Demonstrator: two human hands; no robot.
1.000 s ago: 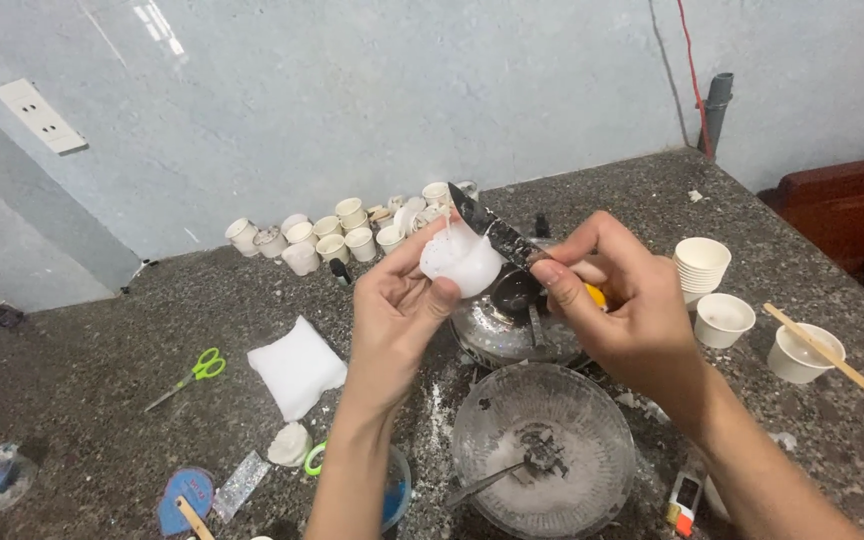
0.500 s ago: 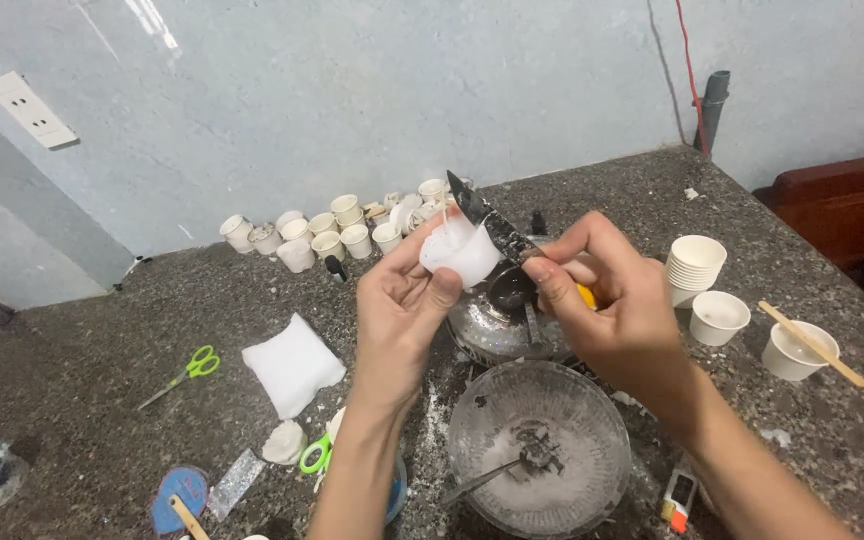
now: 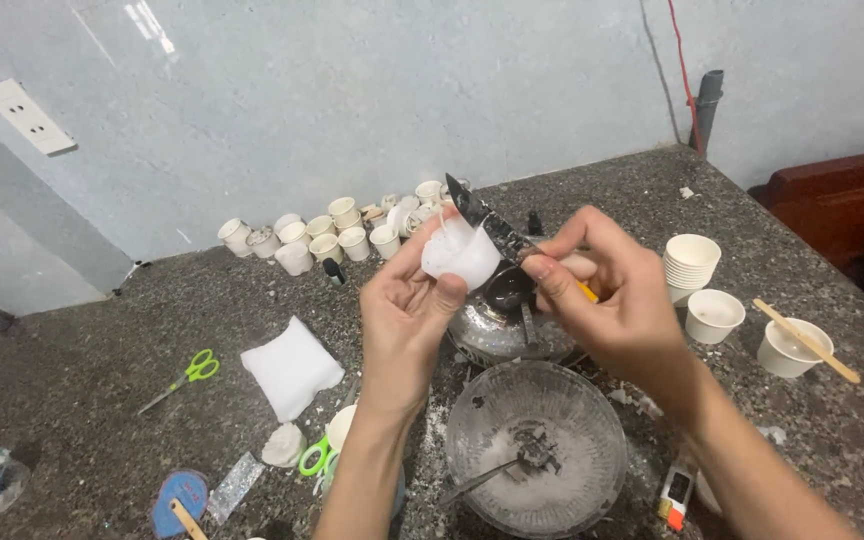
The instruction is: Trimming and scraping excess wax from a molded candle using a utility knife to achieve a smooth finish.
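My left hand (image 3: 407,315) grips a small white candle-like wax piece (image 3: 462,255) with thumb and fingers, holding it up over the dark stone counter (image 3: 102,330). My right hand (image 3: 607,295) holds a knife with a yellow handle, and its dark blade (image 3: 480,215) rests against the top of the wax piece. Below my hands stand a shiny metal pot (image 3: 507,330) and a round metal bowl (image 3: 537,445) with wax scraps and a spoon in it.
Several small white cups (image 3: 342,235) line the wall at the back. A stack of paper cups (image 3: 692,265), two single cups (image 3: 792,345), one with a wooden stick, stand right. Green scissors (image 3: 187,372), a white pad (image 3: 290,368) and a lighter (image 3: 675,490) lie nearby.
Both hands have stayed together with the wax piece and the knife; they sit slightly lower and nearer the middle of the view than one second ago.
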